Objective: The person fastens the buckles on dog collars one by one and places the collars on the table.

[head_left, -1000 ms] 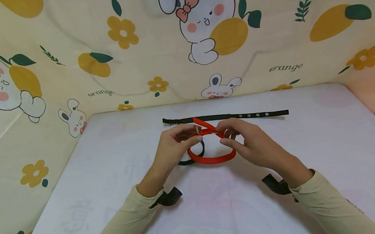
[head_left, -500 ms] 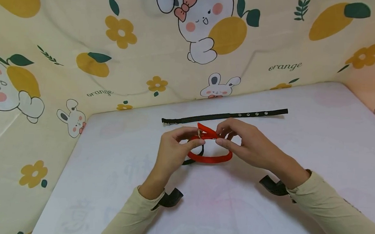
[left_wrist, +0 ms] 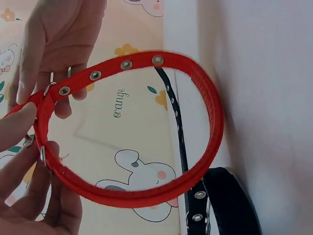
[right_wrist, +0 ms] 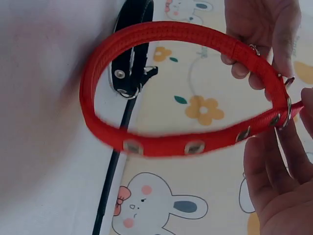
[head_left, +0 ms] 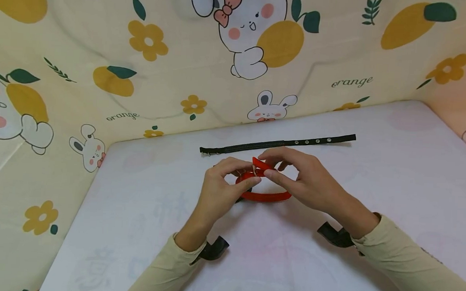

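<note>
Between both hands a red pet collar (head_left: 267, 197) is held up in a loop, with metal eyelets along its strap. My left hand (head_left: 220, 189) pinches it at the metal buckle (left_wrist: 43, 154), thumb against fingers. From the other side, my right hand (head_left: 298, 175) pinches the strap's free end (head_left: 260, 164), which runs through the buckle and folds back. In the right wrist view the metal keeper ring (right_wrist: 287, 113) sits around the strap close to the right fingertips. The left hand partly hides the buckle in the head view.
Behind the red loop, a black collar (right_wrist: 117, 73) lies looped on the white table (head_left: 133, 228), mostly hidden in the head view. A long black collar (head_left: 264, 145) with eyelets lies stretched out near the back edge. Patterned cloth (head_left: 157, 80) rises behind the table.
My hands have drawn closer together at the buckle. The red strap's tip has shifted right and down, leaving less of it showing. The left hand has moved slightly right.
</note>
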Motion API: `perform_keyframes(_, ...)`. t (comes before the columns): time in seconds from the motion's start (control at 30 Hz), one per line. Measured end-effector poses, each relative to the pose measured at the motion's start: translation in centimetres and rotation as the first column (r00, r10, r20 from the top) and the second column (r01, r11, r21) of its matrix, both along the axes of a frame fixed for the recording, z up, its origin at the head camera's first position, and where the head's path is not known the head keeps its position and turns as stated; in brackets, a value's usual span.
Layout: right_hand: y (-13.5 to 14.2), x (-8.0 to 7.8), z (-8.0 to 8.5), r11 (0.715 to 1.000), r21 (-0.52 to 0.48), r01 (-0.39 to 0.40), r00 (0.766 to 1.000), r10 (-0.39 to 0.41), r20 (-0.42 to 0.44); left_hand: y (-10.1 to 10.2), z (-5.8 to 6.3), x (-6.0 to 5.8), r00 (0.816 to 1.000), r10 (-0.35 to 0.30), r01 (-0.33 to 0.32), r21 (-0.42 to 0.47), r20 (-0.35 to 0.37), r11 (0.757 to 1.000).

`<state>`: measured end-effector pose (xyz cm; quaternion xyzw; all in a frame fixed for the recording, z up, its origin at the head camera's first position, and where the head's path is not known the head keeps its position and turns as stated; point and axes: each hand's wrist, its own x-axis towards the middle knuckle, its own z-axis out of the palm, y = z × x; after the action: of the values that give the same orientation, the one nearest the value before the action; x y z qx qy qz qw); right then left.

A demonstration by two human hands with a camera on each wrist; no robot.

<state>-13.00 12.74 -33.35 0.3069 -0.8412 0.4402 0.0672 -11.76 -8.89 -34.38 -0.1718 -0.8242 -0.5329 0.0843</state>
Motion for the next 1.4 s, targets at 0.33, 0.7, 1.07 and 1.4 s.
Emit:
perform_keyframes(0.33,0.0,-0.1,0.0,0.998,-0.055,-0.017,1.0,0.015,-0.023,0.0,0.0,0.0,0.998,-0.056,0.053,0.055,0.043,0.997)
perform_keyframes(0.7,-0.2,0.8,0.6,0.997,-0.079,-0.004,0.996,-0.003,-0.085,0.3,0.3,0.5,1.0,-0.016,0.015,0.06,0.019,0.998)
perform_keyframes(1.07,-0.4,1.1,0.7,0.996,-0.056,0.07,0.988,-0.077,-0.132,0.8,0.1,0.9,0.992,0.051,-0.053,-0.01,-0.12,0.999)
perform_keyframes(1.4,-0.5,0.9,0.9,0.997,-0.031,0.073,0.982,-0.077,-0.173,0.7,0.5,0.9,0.989,0.076,-0.075,0.015,-0.127,0.997)
